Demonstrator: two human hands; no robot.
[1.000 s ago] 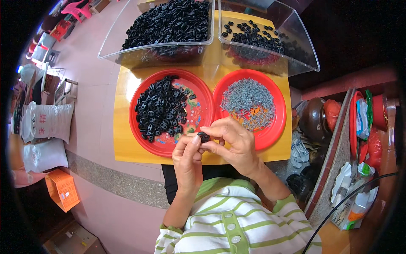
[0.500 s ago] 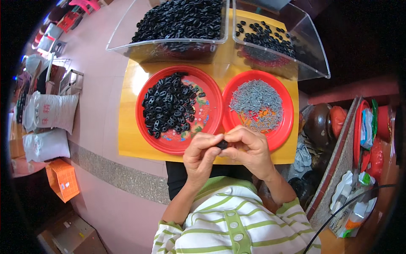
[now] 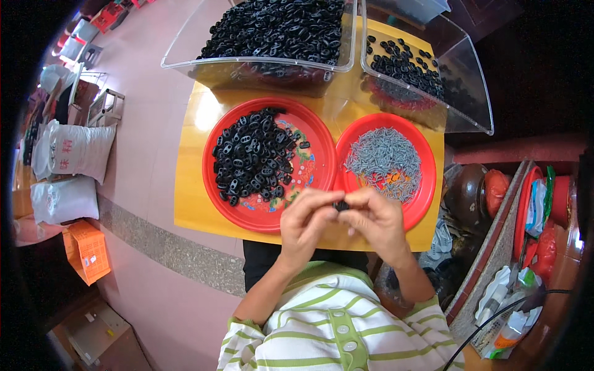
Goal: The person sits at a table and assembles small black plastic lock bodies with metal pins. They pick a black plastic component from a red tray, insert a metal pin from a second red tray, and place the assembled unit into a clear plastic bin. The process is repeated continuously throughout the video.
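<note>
Both hands meet over the near edge of the yellow table (image 3: 204, 213), fingertips pinched together. My left hand (image 3: 304, 227) grips a small black plastic piece (image 3: 340, 205) between thumb and fingers. From the other side, my right hand (image 3: 378, 224) closes thumb and finger on the same piece. Whether a screw sits in it is hidden by the fingers. Just beyond the left hand lies a red plate (image 3: 218, 207) with a heap of black two-holed plastic pieces (image 3: 250, 154). A smaller red plate (image 3: 427, 167) beyond the right hand carries many grey screws (image 3: 385, 154).
At the table's far side stand two clear bins: the left bin (image 3: 260, 63) full of black pieces, the right bin (image 3: 461, 117) with fewer. White sacks (image 3: 83, 148) and an orange basket (image 3: 86, 253) are on the left. A ledge (image 3: 489, 247) with bagged goods runs along the right.
The view has shifted a little, so plates and bins appear slightly farther right. My hands have moved slightly right with the black piece, still pinched between them.
</note>
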